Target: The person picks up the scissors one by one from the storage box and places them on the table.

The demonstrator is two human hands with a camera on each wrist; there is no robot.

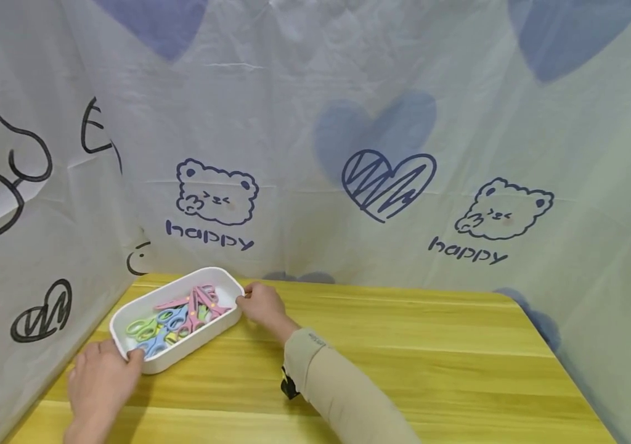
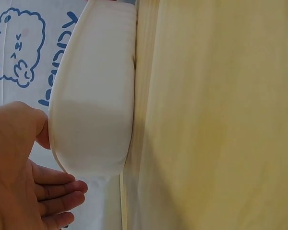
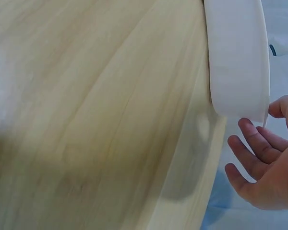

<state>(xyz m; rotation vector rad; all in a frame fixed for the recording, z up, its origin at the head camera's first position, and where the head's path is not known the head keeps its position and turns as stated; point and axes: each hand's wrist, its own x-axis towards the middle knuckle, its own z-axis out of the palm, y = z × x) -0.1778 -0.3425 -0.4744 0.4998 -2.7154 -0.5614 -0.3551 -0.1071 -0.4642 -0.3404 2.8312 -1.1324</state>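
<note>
A white oblong plastic bin point(image 1: 196, 345) with rounded corners is at the left rear of the table. Inside it lie several children's scissors in a loose heap: pink scissors point(image 1: 193, 313), blue scissors point(image 1: 153, 343) and green scissors point(image 1: 141, 327). My left hand point(image 1: 101, 377) grips the near left end, its thumb over the rim and its fingers against the outside wall point(image 2: 93, 96). At the far right end my right hand point(image 1: 264, 306) pinches the rim between thumb and index finger. The other fingers of the right hand point(image 3: 271, 158) spread below that end.
Yellow wood-grain table point(image 1: 432, 351) extends to the right of the bin. Behind it hangs a pale cloth point(image 1: 304, 234) printed with hearts and bears, and another cloth side point(image 1: 88, 216) closes in the left. A black object point(image 1: 289, 383) shows under the right sleeve.
</note>
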